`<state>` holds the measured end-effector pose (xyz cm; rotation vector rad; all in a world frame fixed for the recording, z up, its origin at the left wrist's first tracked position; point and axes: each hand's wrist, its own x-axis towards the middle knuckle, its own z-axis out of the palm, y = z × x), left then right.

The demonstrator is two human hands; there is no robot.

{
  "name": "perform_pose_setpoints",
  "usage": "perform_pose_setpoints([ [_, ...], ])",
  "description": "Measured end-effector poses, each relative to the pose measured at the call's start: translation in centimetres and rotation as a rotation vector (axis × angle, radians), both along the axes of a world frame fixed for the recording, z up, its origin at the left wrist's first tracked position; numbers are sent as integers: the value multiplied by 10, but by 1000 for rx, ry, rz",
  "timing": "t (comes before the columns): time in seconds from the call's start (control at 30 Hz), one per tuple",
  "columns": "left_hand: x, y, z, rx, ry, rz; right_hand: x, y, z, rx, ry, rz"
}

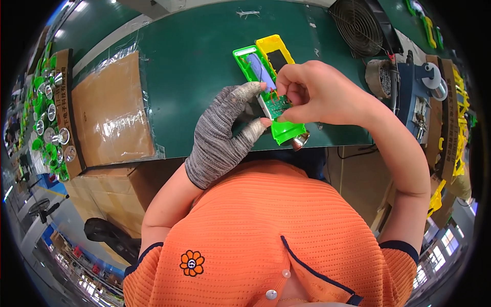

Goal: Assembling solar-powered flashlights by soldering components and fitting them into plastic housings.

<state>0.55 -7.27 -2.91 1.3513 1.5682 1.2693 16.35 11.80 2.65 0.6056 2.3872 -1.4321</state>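
On the green bench lies an opened green plastic housing [287, 133], with a blue-violet cylindrical battery [260, 71] in its upper part. A small green circuit board [276, 104] with orange-red wires [274, 94] sits lower in it. My left hand [217, 130], in a grey knitted fingerless glove, grips the housing's left side by the board between thumb and fingertip. Over the board's right side, my bare right hand [330, 94] has its fingers curled in a pinch; what they hold is hidden. A yellow shell [271, 45] lies against the housing, and a shiny reflector cup [300, 141] sits at its lower end.
A flat cardboard sheet [112, 110] under clear film lies at left, beside a box of green-rimmed reflectors [50, 123]. At right stand a black fan [358, 26], a round container [379, 77] and a blue-grey metal fixture [411, 87]. Yellow parts [460, 117] fill a box beyond.
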Motion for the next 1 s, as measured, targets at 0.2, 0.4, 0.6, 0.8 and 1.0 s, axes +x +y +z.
perform_pose_setpoints([
  [0.2, 5, 2, 16, -298, -463, 21, -5, -12, -5, -37, 56, -97],
  [0.4, 6, 3, 1, -239, -481, 71, -8, -22, -4, 101, 71, -135],
  [0.6, 3, 0, -2, -228, -475, 52, -6, -32, -5, 165, 75, -164],
  [0.8, -2, 3, 3, -222, -518, 19, -3, -30, -1, 93, 82, -233],
  [1.0, -6, 9, 12, -196, -1019, 77, -4, -22, 13, -72, 129, -287],
])
